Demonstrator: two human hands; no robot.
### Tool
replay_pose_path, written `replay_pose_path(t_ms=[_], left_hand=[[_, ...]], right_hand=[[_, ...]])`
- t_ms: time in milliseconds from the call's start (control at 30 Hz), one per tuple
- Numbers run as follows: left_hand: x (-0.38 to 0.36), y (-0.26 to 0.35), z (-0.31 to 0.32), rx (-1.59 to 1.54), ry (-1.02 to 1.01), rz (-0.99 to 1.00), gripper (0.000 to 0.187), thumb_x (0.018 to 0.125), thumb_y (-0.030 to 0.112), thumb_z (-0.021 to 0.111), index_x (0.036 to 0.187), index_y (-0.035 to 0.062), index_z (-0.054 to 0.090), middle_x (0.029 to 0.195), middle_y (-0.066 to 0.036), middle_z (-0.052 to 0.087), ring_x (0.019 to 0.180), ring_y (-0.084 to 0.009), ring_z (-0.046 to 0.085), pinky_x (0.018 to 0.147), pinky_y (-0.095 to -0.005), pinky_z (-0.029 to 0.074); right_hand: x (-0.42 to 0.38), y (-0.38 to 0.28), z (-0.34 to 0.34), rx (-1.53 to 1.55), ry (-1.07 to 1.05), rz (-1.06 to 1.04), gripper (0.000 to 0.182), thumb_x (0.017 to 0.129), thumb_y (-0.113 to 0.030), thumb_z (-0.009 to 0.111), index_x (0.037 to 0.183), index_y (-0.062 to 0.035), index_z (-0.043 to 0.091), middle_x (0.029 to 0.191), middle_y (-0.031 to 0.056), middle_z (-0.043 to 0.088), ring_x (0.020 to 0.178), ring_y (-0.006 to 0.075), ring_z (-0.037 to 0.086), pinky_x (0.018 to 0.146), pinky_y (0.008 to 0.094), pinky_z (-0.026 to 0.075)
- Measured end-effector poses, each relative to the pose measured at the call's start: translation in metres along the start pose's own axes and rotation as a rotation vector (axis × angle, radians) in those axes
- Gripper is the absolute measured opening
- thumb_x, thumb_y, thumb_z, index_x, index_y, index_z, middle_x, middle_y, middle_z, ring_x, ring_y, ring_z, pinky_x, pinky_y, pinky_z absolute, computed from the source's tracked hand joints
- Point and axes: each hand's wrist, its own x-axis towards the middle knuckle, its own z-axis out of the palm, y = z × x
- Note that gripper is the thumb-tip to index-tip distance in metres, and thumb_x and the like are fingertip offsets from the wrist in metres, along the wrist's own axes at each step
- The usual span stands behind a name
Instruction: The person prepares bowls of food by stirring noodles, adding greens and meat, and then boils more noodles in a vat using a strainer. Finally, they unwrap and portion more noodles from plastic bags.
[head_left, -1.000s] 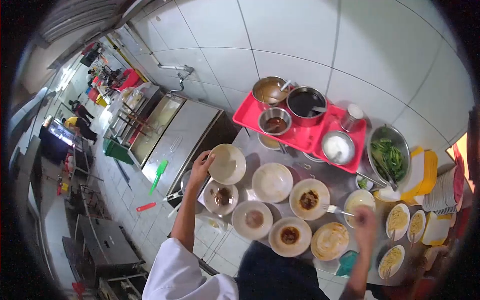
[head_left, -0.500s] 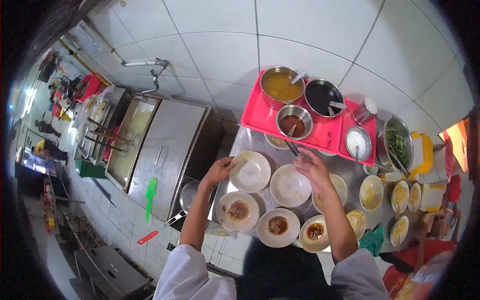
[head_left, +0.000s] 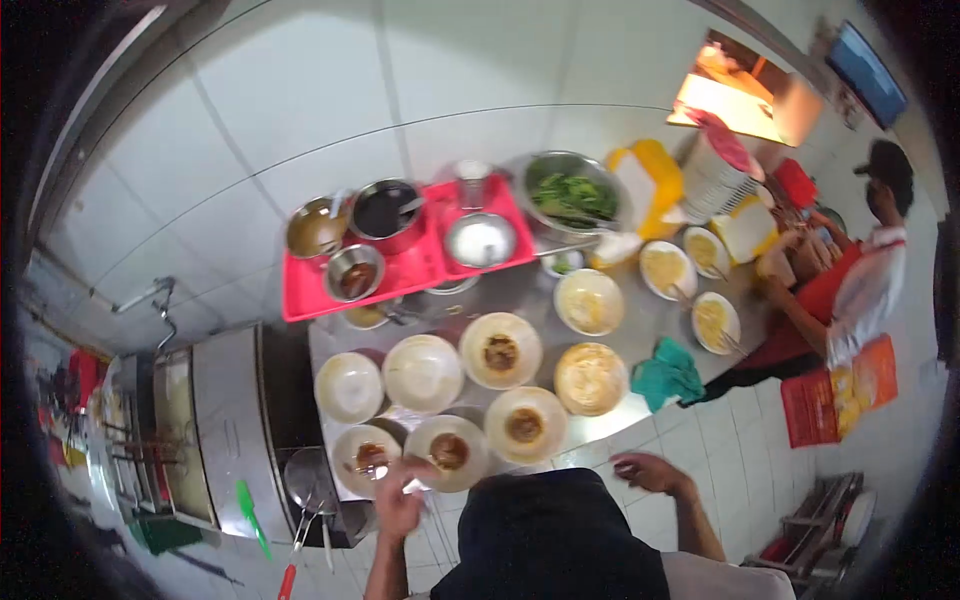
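My left hand [head_left: 402,495] is at the front edge of the steel table, beside a bowl with brown sauce [head_left: 448,452] and another sauced bowl [head_left: 366,457]. Motion blurs its fingers, and a small whitish glint shows by them. My right hand [head_left: 648,472] hangs over the floor off the table edge, fingers loosely bent and apart, holding nothing. Behind stand two pale bowls, one at the left [head_left: 349,388] and one beside it [head_left: 423,374]. Two more sauced bowls, one farther back [head_left: 500,352] and one nearer [head_left: 526,427], stand near a noodle bowl [head_left: 591,380].
Red trays [head_left: 425,268] along the wall carry sauce pots and a bowl of white powder [head_left: 480,241]. Greens fill a steel bowl [head_left: 570,196]. A green cloth [head_left: 666,375] lies at the table edge. A co-worker [head_left: 860,270] stands at the right. A strainer [head_left: 310,480] is at the left.
The view has swung right. Both hands have drawn back from above the bowls: the left to the front edge, the right off the table. The co-worker at the right is now in fuller view.
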Motion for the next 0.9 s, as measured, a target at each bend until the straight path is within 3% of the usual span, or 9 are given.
replay_pose_path(t_ms=[67, 133, 167, 267, 433, 667, 733, 800, 900], left_hand=[[-0.03, 0.006, 0.043, -0.159, -0.368, -0.125, 0.044, 0.092, 0.043, 0.057, 0.102, 0.0009, 0.067, 0.095, -0.01, 0.068, 0.096, -0.0215, 0.06, 0.091, -0.0384, 0.043], [-0.057, 0.011, 0.082, -0.211, -0.515, -0.206, 0.032, 0.092, 0.03, 0.06, 0.11, 0.0039, 0.067, 0.098, -0.008, 0.069, 0.103, -0.0216, 0.06, 0.097, -0.0397, 0.04], [-0.075, 0.004, 0.103, -0.268, -0.591, -0.353, 0.032, 0.093, 0.03, 0.059, 0.114, 0.0057, 0.066, 0.099, -0.008, 0.069, 0.104, -0.0216, 0.059, 0.099, -0.0407, 0.039], [-0.146, -0.025, 0.153, -0.317, -0.748, -0.652, 0.034, 0.094, 0.03, 0.058, 0.12, 0.0084, 0.062, 0.104, -0.008, 0.067, 0.107, -0.0228, 0.058, 0.102, -0.0425, 0.037], [-0.269, -0.085, 0.204, -0.234, -0.763, -0.903, 0.039, 0.094, 0.032, 0.058, 0.126, 0.0107, 0.055, 0.113, -0.009, 0.061, 0.112, -0.0256, 0.054, 0.104, -0.0446, 0.035], [-0.287, -0.115, 0.228, -0.12, -0.67, -1.013, 0.048, 0.093, 0.034, 0.058, 0.134, 0.014, 0.045, 0.125, -0.012, 0.053, 0.119, -0.0295, 0.049, 0.107, -0.0477, 0.031], [-0.284, -0.12, 0.233, -0.1, -0.641, -1.028, 0.051, 0.093, 0.034, 0.058, 0.136, 0.015, 0.042, 0.128, -0.012, 0.05, 0.12, -0.0306, 0.048, 0.108, -0.0485, 0.03], [-0.283, -0.127, 0.235, -0.082, -0.621, -1.043, 0.054, 0.092, 0.035, 0.059, 0.139, 0.0159, 0.039, 0.132, -0.013, 0.048, 0.122, -0.0318, 0.047, 0.109, -0.0494, 0.029], [-0.294, -0.142, 0.232, -0.077, -0.588, -1.069, 0.058, 0.092, 0.036, 0.059, 0.142, 0.0173, 0.035, 0.137, -0.014, 0.044, 0.125, -0.0335, 0.045, 0.11, -0.0507, 0.028]], right_hand=[[0.006, 0.079, 0.029, 0.031, -0.315, 0.432, 0.073, 0.087, -0.055, 0.061, 0.145, -0.0163, 0.04, 0.141, 0.0127, 0.047, 0.124, 0.028, 0.048, 0.095, 0.0445, 0.047], [-0.008, 0.105, 0.043, 0.233, -0.443, 0.365, 0.088, 0.084, -0.073, 0.048, 0.151, -0.0202, 0.027, 0.155, 0.0103, 0.026, 0.141, 0.031, 0.024, 0.107, 0.0556, 0.031], [-0.009, 0.131, 0.047, 0.25, -0.362, 0.402, 0.096, 0.08, -0.078, 0.046, 0.152, -0.0206, 0.021, 0.156, 0.0164, 0.016, 0.143, 0.0373, 0.016, 0.104, 0.0625, 0.035], [-0.016, 0.184, 0.036, 0.31, -0.574, 0.436, 0.097, 0.079, -0.078, 0.047, 0.152, -0.02, 0.02, 0.157, 0.0156, 0.012, 0.143, 0.0371, 0.014, 0.103, 0.0658, 0.034], [-0.017, 0.288, 0.041, 0.38, -0.731, 0.496, 0.1, 0.077, -0.076, 0.054, 0.148, -0.01, 0.029, 0.151, 0.0186, 0.028, 0.14, 0.0392, 0.023, 0.094, 0.0655, 0.043], [-0.006, 0.334, 0.051, 0.341, -0.749, 0.622, 0.088, 0.08, -0.069, 0.056, 0.143, -0.0098, 0.04, 0.145, 0.0182, 0.04, 0.128, 0.0408, 0.043, 0.094, 0.0622, 0.046], [-0.013, 0.308, 0.045, 0.342, -0.78, 0.827, 0.108, 0.066, -0.087, 0.052, 0.149, -0.0211, 0.031, 0.151, 0.0168, 0.031, 0.134, 0.0418, 0.035, 0.102, 0.0616, 0.036], [-0.065, 0.267, 0.033, 0.231, -0.665, 0.596, 0.108, 0.066, -0.088, 0.05, 0.148, -0.0195, 0.033, 0.15, 0.0154, 0.034, 0.132, 0.041, 0.039, 0.1, 0.0614, 0.038], [-0.05, 0.294, 0.031, 0.191, -0.648, 0.546, 0.105, 0.069, -0.087, 0.049, 0.148, -0.0207, 0.032, 0.15, 0.0151, 0.035, 0.132, 0.0399, 0.039, 0.1, 0.0603, 0.039]])
